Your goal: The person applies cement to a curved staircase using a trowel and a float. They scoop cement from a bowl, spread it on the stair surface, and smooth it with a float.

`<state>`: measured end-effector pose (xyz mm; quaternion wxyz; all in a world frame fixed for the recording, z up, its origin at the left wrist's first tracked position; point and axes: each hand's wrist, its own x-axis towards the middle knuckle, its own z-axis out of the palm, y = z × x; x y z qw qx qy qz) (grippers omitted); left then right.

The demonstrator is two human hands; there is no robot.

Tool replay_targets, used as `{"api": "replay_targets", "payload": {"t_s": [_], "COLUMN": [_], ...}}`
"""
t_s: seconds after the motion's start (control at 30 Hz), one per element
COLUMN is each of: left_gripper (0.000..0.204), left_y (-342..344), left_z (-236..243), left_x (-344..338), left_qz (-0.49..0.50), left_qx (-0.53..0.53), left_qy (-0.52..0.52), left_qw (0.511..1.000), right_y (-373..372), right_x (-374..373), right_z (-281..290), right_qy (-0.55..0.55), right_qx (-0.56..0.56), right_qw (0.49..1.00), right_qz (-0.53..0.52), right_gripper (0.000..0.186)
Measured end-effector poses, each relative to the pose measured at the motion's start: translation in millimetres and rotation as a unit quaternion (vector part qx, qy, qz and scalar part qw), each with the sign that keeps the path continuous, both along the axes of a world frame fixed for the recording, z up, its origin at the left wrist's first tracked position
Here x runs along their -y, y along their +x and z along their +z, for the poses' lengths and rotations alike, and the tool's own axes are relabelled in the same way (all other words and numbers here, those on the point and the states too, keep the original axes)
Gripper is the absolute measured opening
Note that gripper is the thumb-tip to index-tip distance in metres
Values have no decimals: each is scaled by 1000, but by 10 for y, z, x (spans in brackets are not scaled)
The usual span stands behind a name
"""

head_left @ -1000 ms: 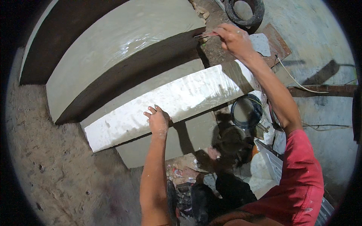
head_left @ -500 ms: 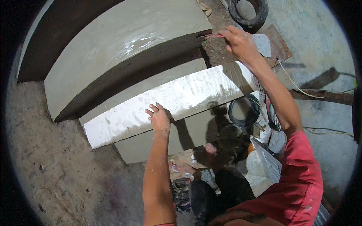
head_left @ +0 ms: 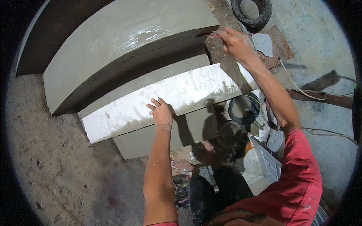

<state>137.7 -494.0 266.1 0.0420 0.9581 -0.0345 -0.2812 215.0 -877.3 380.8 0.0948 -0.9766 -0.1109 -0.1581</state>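
Observation:
My left hand point(head_left: 162, 114) rests on a long white slab point(head_left: 188, 88), its fingers spread and holding nothing. The slab lies along one of several curved, grey plastered steps point(head_left: 113, 56). Farther off to the right, my right hand point(head_left: 236, 43) is closed on a thin reddish tool point(head_left: 214, 36). The tool's tip is at the right end of the upper step's dark vertical face point(head_left: 181, 45). Its exact kind is too small to make out, and my fingers hide part of it.
A black rubber ring-shaped tub point(head_left: 253, 15) stands at the far right, near a pale broken piece point(head_left: 263, 44). A black bucket point(head_left: 244, 110) sits beside the slab's right end. A white cable point(head_left: 298, 84) crosses the right-hand floor; rough ground point(head_left: 56, 162) lies left.
The view has shifted slightly. My right hand has moved a little with the thin tool, still at the step's right end. My left hand stays on the slab.

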Motion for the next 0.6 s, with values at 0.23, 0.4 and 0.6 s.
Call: {"api": "replay_targets", "payload": {"t_s": [0.23, 0.4, 0.6], "left_gripper": [55, 54, 52], "left_y": [6, -2, -4], "left_z": [-14, -14, -26], "left_x": [-6, -6, 7], "left_qz": [-7, 8, 9], "left_qx": [-2, 5, 11], "left_qy": [9, -14, -2], "left_qw": [1000, 1000, 1000], "right_y": [-497, -84, -385], "right_x": [-75, -349, -190], "right_z": [653, -79, 437], "right_qy": [37, -61, 51], "right_qx": [33, -146, 93], "right_qw": [998, 987, 994], "right_qz": [46, -11, 14], "right_gripper": [60, 63, 58]}}
